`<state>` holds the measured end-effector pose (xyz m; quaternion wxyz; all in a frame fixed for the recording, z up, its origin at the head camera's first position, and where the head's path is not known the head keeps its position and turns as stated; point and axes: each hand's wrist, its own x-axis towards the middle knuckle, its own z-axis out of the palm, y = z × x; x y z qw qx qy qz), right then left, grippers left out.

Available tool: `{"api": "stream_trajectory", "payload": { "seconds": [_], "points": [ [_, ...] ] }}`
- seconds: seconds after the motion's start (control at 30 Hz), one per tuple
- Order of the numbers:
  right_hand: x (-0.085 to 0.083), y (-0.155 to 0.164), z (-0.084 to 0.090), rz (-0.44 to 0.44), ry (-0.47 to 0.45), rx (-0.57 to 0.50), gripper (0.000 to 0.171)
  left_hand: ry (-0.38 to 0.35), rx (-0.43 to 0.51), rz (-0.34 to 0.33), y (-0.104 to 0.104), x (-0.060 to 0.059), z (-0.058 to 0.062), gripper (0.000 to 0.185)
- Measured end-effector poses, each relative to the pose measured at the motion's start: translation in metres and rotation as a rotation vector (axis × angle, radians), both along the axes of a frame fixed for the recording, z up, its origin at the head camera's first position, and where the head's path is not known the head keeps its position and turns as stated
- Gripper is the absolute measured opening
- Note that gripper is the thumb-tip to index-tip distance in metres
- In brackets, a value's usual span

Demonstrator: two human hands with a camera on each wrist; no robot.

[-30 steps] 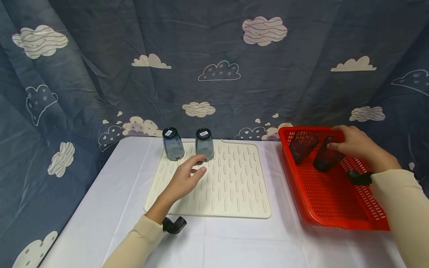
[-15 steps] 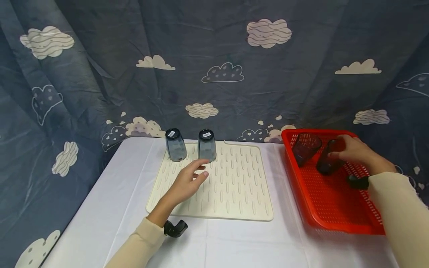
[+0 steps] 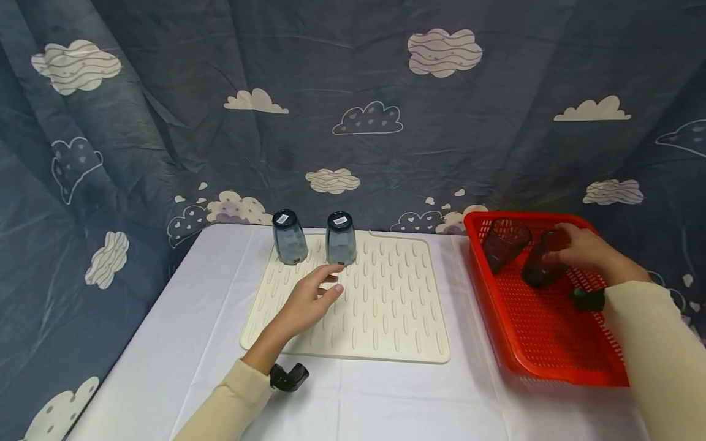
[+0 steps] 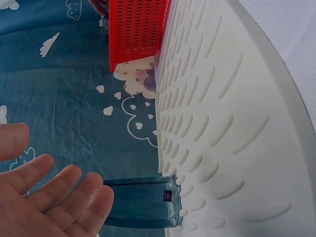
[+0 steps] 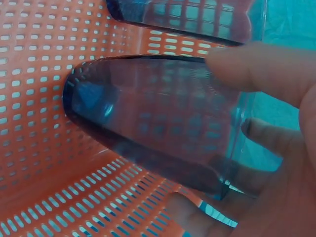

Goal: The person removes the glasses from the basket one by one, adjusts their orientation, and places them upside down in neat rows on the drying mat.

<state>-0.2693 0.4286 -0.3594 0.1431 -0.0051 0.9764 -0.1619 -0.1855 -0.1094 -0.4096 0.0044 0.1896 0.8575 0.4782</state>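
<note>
Head view: red basket (image 3: 551, 334) holds two glasses (image 3: 536, 269).

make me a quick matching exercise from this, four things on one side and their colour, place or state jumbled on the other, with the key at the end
Column 1
1. left hand
2. right hand
3. plastic basket
4. two blue-grey glasses

Column 2
A. upside down at the back of the cream ribbed mat
B. red, with perforated sides
C. over the mat, holding nothing
D. gripping a tinted drinking glass near its rim

Right pairs: 1-C, 2-D, 3-B, 4-A
</note>
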Motion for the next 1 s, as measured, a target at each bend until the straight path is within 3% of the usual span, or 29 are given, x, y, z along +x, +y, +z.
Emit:
{"api": "stream_trajectory", "payload": {
  "seconds": [0.17, 0.47, 0.8, 1.0],
  "points": [
    [0.003, -0.002, 0.001, -0.036, -0.029, -0.067, 0.096, -0.005, -0.005, 0.002, -0.001, 0.001, 0.001, 0.042],
    [0.002, -0.001, -0.002, 0.045, 0.014, 0.042, 0.087, -0.012, -0.006, -0.01, -0.002, 0.0, 0.0, 0.042],
    [0.009, -0.002, -0.005, -0.042, 0.113, 0.04, 0.085, -0.014, -0.012, -0.023, -0.002, 0.0, -0.002, 0.043],
    [0.015, -0.003, -0.002, -0.091, 0.126, 0.043, 0.088, -0.026, -0.018, -0.026, -0.006, 0.001, -0.001, 0.043]
  ]
}}
